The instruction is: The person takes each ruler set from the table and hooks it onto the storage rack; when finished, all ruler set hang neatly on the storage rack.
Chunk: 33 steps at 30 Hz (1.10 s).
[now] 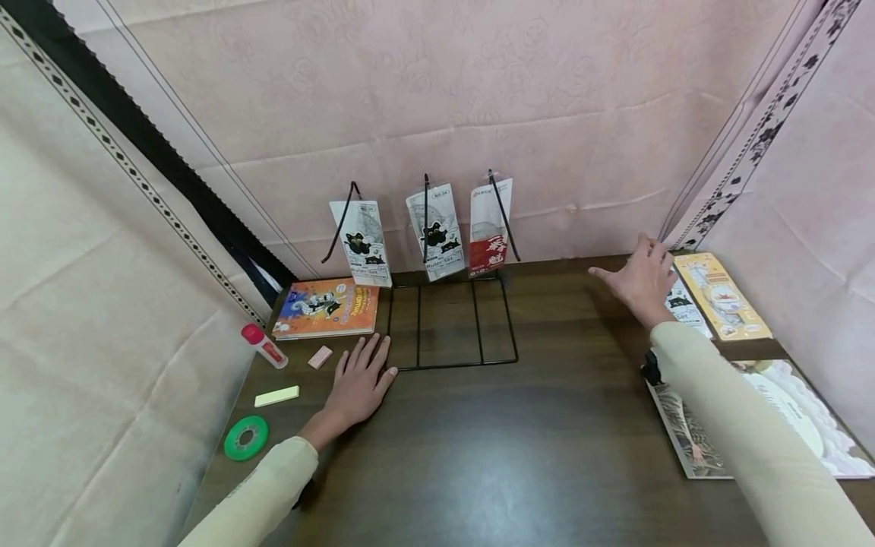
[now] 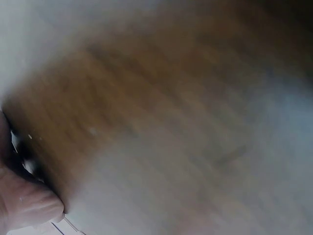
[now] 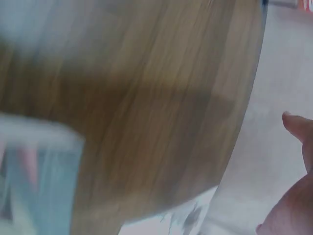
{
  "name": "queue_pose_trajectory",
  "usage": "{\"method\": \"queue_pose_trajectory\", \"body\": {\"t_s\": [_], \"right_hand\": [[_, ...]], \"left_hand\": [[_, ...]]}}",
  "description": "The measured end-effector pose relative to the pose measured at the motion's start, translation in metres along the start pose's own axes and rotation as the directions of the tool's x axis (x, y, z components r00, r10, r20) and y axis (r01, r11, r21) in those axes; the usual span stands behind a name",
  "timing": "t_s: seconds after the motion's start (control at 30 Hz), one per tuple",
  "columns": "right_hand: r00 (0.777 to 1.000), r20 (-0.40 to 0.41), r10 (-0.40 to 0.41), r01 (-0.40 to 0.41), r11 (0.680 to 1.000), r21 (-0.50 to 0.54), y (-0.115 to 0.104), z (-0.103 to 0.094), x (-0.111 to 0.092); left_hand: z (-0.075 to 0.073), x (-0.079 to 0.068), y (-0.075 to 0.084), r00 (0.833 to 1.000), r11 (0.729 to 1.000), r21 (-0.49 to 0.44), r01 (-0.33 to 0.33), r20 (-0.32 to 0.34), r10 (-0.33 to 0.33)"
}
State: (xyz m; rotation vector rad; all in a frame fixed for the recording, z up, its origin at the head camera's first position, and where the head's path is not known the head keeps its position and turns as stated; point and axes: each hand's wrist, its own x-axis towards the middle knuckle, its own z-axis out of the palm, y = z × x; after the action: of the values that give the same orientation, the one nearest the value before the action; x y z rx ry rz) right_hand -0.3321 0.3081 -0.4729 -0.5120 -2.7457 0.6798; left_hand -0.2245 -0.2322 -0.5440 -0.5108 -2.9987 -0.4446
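Observation:
My left hand (image 1: 358,386) lies with fingers spread on the dark wooden table, its fingertips beside the front left corner of a black wire rack (image 1: 476,327). From the rack's hooks hang two ruler set packets (image 1: 368,247) (image 1: 443,235) and one with a red lower part (image 1: 488,228). Over at the right, my right hand (image 1: 642,279) reaches toward the back edge, fingers spread and thumb out, holding nothing. Just beside it lies another white packet (image 1: 686,308), partly hidden by the hand and sleeve. A yellow booklet (image 1: 724,296) is right of that packet. The left wrist view is blurred.
An orange book (image 1: 326,308) lies left of the rack. Near it are a glue stick (image 1: 264,346), a pink eraser (image 1: 320,357), a pale yellow bar (image 1: 276,396) and a green tape roll (image 1: 246,437). A larger picture book (image 1: 786,403) sits partly under the right sleeve. Cloth walls surround the table.

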Motion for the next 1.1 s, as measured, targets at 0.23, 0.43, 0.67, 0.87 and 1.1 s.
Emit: {"method": "queue_pose_trajectory", "body": {"t_s": [0.23, 0.43, 0.67, 0.87, 1.1], "right_hand": [[0.986, 0.149, 0.077, -0.065, 0.994, -0.088, 0.037, -0.015, -0.005], [0.98, 0.159, 0.118, -0.1, 0.988, -0.117, 0.054, -0.019, -0.008], [0.972, 0.189, 0.141, -0.113, 0.982, -0.151, 0.066, -0.021, -0.009], [0.966, 0.218, 0.139, -0.108, 0.983, -0.149, 0.068, -0.019, -0.008], [0.952, 0.274, 0.14, -0.103, 0.984, -0.148, 0.075, -0.022, -0.005]], "left_hand": [[0.004, 0.001, -0.004, 1.0, 1.0, 0.01, 0.004, 0.005, -0.004], [-0.003, -0.001, 0.001, 1.0, 0.999, 0.039, 0.011, 0.0, -0.011], [-0.003, -0.001, 0.003, 1.0, 0.999, 0.033, 0.016, 0.009, -0.016], [0.004, 0.0, -0.004, 1.0, 1.0, 0.017, 0.01, 0.009, -0.01], [0.006, 0.001, -0.005, 1.0, 1.0, 0.009, -0.001, 0.001, 0.001]]}}
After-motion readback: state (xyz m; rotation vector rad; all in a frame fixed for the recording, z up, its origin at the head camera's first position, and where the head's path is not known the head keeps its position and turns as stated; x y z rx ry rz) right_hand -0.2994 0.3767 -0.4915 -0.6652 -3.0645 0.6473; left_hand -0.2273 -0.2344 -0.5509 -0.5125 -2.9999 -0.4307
